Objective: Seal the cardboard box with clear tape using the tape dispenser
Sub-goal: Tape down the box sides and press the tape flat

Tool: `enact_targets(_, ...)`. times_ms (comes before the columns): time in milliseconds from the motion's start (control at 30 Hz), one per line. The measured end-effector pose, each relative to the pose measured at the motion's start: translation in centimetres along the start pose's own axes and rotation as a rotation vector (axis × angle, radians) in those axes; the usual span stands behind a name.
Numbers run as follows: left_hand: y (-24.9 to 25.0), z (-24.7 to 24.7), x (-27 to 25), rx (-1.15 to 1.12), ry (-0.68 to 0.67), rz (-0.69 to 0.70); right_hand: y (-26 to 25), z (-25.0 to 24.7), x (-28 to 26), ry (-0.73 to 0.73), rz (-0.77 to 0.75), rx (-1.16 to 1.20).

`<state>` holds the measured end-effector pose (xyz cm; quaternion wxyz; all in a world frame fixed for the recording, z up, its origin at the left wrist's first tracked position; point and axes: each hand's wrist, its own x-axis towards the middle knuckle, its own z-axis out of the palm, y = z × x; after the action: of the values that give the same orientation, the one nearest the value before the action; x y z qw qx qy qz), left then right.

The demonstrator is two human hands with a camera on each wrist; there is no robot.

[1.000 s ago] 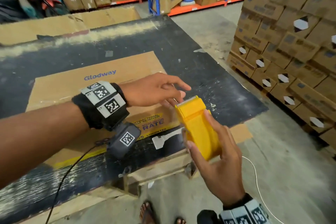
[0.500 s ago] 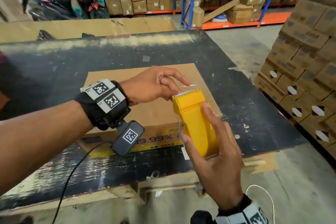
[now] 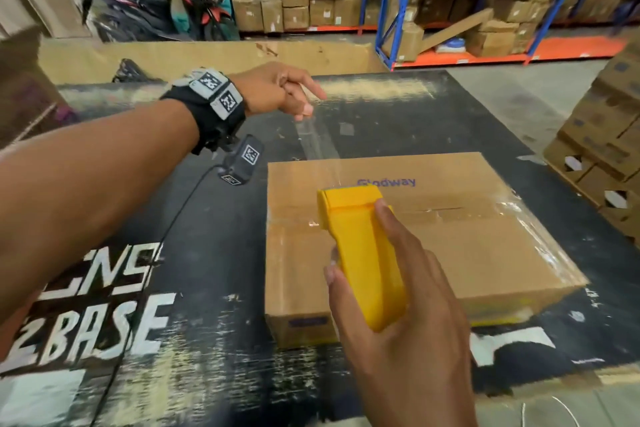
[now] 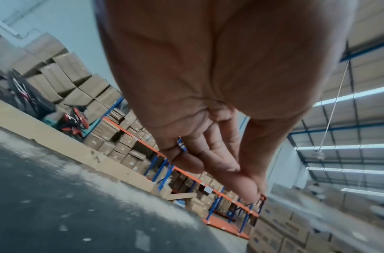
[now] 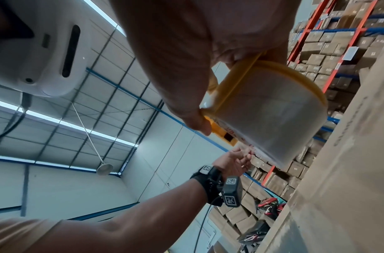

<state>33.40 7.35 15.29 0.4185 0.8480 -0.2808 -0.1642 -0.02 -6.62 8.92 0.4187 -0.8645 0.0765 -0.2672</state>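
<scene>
A flat cardboard box (image 3: 450,253) printed "Glodway" lies on the black table (image 3: 207,340), with shiny clear tape across its middle seam. My right hand (image 3: 360,246) grips the yellow tape dispenser (image 3: 346,204) just above the box's left half. In the right wrist view the clear tape roll (image 5: 271,113) shows inside the dispenser. My left hand (image 3: 304,107) is stretched out beyond the box's far edge, thumb and fingers pinching the end of a clear tape strip (image 3: 317,146) that runs back to the dispenser. In the left wrist view the fingertips (image 4: 247,188) are pressed together.
Stacked cartons (image 3: 602,149) stand on the floor to the right of the table. A long cardboard sheet (image 3: 207,55) lines the table's far edge. Blue and orange racks (image 3: 398,3) full of boxes fill the background. A wrist camera cable (image 3: 166,236) hangs over the table.
My left hand has drawn the tape end away from the dispenser's blade to beyond the box's far edge. The dispenser now hangs over the box top.
</scene>
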Motion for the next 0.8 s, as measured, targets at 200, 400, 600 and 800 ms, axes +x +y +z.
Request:
enact_targets(200, -8.6, -1.0, 1.8, 0.023, -0.035, -0.039, -1.9, 6.3, 2.3, -0.118, 0.107, -0.017)
enact_targets(400, -13.9, -0.4, 3.3, -0.002, -0.078, -0.033, -2.2, 9.8, 3.3, -0.117, 0.149, -0.076)
enact_targets(600, -16.8, 1.0, 4.2, -0.006, -0.19, -0.091, -2.5, 11.4, 3.1, -0.167, 0.259, -0.128)
enact_targets(800, -18.2, 1.1, 3.5, 0.131, -0.125, -0.095, -3.4, 11.5, 3.2, -0.278, 0.341, -0.19)
